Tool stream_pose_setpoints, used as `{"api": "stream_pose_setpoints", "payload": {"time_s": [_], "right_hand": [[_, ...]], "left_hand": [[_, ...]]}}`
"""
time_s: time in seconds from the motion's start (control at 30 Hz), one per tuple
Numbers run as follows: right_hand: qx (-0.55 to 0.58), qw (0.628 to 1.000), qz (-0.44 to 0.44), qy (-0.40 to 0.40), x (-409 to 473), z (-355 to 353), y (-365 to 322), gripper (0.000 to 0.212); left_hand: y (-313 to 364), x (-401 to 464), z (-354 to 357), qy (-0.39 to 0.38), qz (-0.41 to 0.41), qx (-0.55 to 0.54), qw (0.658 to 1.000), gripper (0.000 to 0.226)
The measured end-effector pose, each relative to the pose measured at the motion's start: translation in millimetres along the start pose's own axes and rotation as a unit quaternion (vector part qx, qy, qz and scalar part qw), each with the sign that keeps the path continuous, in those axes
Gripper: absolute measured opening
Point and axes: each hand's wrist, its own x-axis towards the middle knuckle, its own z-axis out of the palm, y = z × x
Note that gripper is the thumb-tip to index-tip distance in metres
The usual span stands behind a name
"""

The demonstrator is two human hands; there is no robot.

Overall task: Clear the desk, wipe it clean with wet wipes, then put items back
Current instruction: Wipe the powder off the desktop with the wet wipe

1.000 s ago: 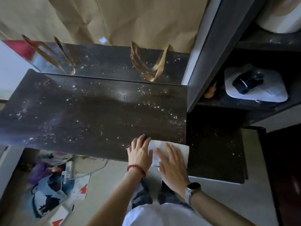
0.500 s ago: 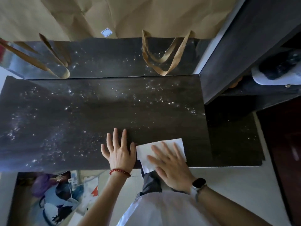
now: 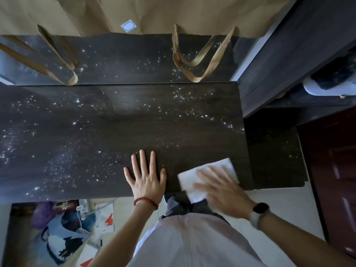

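The dark wood desk [image 3: 119,132] fills the middle of the view, its top speckled with bright droplets. A white wet wipe [image 3: 192,180] lies flat at the desk's front right corner, partly hanging over the front edge. My right hand [image 3: 221,187], blurred by motion, presses on the wipe with straight fingers. My left hand [image 3: 145,178], wearing a red bead bracelet, rests flat on the desktop just left of the wipe, fingers spread.
Brown paper bags [image 3: 192,14] stand behind the desk, their handles [image 3: 200,60] drooping onto a raised back ledge. A dark shelf unit [image 3: 289,54] rises on the right. Removed items [image 3: 63,232] lie on the floor at lower left. A dark red door [image 3: 335,170] stands at right.
My right hand has slid the wipe to the right along the front edge. My left hand has stayed flat on the desk, now farther apart from the wipe.
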Motion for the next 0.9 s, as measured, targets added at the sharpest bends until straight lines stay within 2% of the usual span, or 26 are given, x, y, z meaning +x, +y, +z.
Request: {"api": "stream_pose_setpoints", "payload": {"time_s": [0.13, 0.23, 0.27, 0.3, 0.37, 0.4, 0.43, 0.47, 0.5, 0.6, 0.67, 0.7, 0.77, 0.83, 0.9], "right_hand": [[0.056, 0.974, 0.215, 0.039, 8, -1, 61, 0.049], [0.076, 0.913, 0.396, 0.058, 62, -7, 60, 0.056], [0.082, 0.908, 0.405, 0.071, 80, -10, 49, 0.058], [0.085, 0.926, 0.359, 0.082, 91, -10, 34, 0.057], [0.083, 0.98, 0.169, 0.058, 85, -6, 1, 0.051], [0.091, 0.991, 0.09, 0.04, 74, -6, -3, 0.047], [0.108, 0.992, 0.056, 0.028, 63, -9, 4, 0.044], [0.121, 0.989, 0.071, 0.043, 54, -10, 16, 0.04], [0.133, 0.98, 0.123, 0.075, 51, -10, 30, 0.034], [0.144, 0.913, 0.327, 0.198, 77, -19, 70, 0.021], [0.159, 0.884, 0.385, 0.214, 108, -24, 72, 0.023], [0.16, 0.883, 0.388, 0.209, 118, -25, 67, 0.026], [0.125, 0.921, 0.337, 0.149, 111, -19, 49, 0.043], [0.089, 0.975, 0.198, 0.055, 73, -12, 31, 0.053], [0.054, 0.997, 0.059, 0.002, 38, -11, 36, 0.055]], "left_hand": [[1, -1, 2, 0.011, -0.004, 0.002, 1.0, 0.063], [1, 0, 2, 0.008, -0.008, 0.006, 1.0, 0.064], [2, 0, 2, 0.007, -0.01, 0.007, 1.0, 0.065], [2, 0, 2, 0.006, -0.012, 0.006, 1.0, 0.065], [3, 0, 1, 0.009, -0.017, 0.001, 1.0, 0.066], [3, 0, 0, 0.01, -0.018, 0.001, 1.0, 0.067], [4, 0, 0, 0.008, -0.019, 0.0, 1.0, 0.067], [4, 0, 0, 0.007, -0.021, 0.001, 1.0, 0.067], [4, 0, 0, 0.009, -0.024, 0.003, 1.0, 0.067], [5, 0, 0, 0.012, -0.026, 0.004, 1.0, 0.067], [6, 0, -1, 0.006, -0.027, 0.01, 1.0, 0.068], [6, 0, -1, 0.003, -0.027, 0.013, 1.0, 0.069], [6, 0, -1, -0.006, -0.03, 0.014, 0.999, 0.07], [6, 1, -2, -0.014, -0.034, 0.017, 0.999, 0.071], [6, 0, -2, -0.019, -0.035, 0.021, 0.999, 0.072]]}}
